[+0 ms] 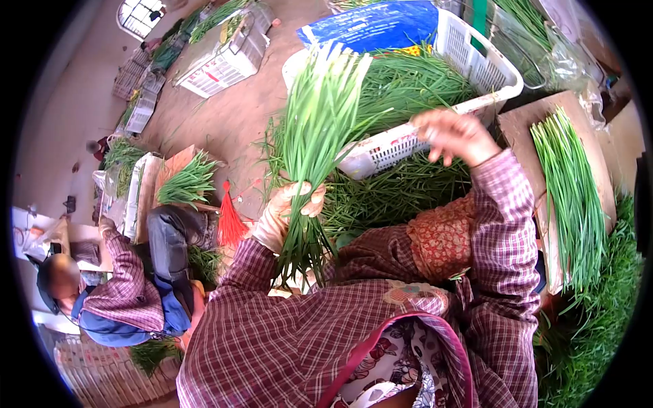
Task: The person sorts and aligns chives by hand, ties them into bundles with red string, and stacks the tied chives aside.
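Wears, nearest the camera, a purple-and-white plaid jacket [272, 333] with a pink-edged collar [354, 364], and a red floral cloth [439, 241] over the lap. Grips in the left hand [292, 211], fingers closed around the lower part, a bundle of slender green stalks [316, 115], pale ends fanned upward and dark leafy tips hanging toward the lap. Holds the right hand [459, 136] empty and slightly blurred, fingers apart and loosely bent, near the rim of a white plastic crate [388, 153]. Keeps loose green stalks [401, 197] between lap and crate, and more heaped greens [415, 85] inside it, beside a blue printed sheet [371, 27]. Has, to the right, a second green bundle [571, 197] lying on a brown board [524, 129]. Shows, to the left, a bright red tassel of strings [231, 217] and a seated co-worker in plaid [129, 292], near a short green bunch [187, 180]. Shows, farther off, a white crate with red lettering [224, 68], then a barred arched window [139, 17].
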`<state>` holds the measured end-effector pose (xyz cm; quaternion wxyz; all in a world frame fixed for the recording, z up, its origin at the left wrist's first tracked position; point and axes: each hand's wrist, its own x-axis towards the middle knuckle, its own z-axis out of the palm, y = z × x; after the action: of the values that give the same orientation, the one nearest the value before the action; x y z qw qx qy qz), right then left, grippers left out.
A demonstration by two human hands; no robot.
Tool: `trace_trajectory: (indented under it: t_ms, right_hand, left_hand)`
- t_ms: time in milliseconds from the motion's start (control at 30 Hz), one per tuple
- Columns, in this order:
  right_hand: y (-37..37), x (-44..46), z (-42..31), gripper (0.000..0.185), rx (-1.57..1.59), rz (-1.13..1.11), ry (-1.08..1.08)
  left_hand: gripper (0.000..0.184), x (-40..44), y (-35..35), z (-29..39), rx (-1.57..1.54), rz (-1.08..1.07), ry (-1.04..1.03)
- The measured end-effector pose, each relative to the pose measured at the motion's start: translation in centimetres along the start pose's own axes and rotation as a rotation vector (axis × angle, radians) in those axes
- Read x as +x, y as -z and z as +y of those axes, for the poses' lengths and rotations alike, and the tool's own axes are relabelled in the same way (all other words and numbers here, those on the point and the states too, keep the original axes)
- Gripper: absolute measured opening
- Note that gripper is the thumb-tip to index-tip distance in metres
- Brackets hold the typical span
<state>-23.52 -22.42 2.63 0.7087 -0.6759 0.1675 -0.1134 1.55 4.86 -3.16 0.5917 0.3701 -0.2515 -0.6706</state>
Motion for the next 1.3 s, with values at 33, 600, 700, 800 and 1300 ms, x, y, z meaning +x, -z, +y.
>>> trace_trajectory:
  t_ms: [33,600,700,800,1300]
  right_hand:
    - [-0.9,-0.6,1.5,0.037,-0.814,0.019,-0.121]
    - [-7.7,5.9,-0.8,0.027,-0.378,0.567,0.216]
    - [-5.6,6.0,0.5,0.012,-0.62,0.678,0.547]
    - [-1.7,3.9,-0.9,0.012,-0.738,0.762,0.58]
    - [-4.0,4.9,-4.1,0.026,-0.997,0.567,0.378]
  left_hand:
    - [0.034,-0.1,-0.3,0.0,0.001,0.066,-0.012]
    - [0.042,0.3,-2.2,-0.4,0.156,0.301,0.116]
    - [0.041,-0.4,-0.9,-0.5,0.081,0.338,0.136]
    - [0.041,-0.9,-0.6,0.3,0.125,0.284,0.109]
    - [0.039,-0.7,1.2,-0.4,0.083,0.201,0.157]
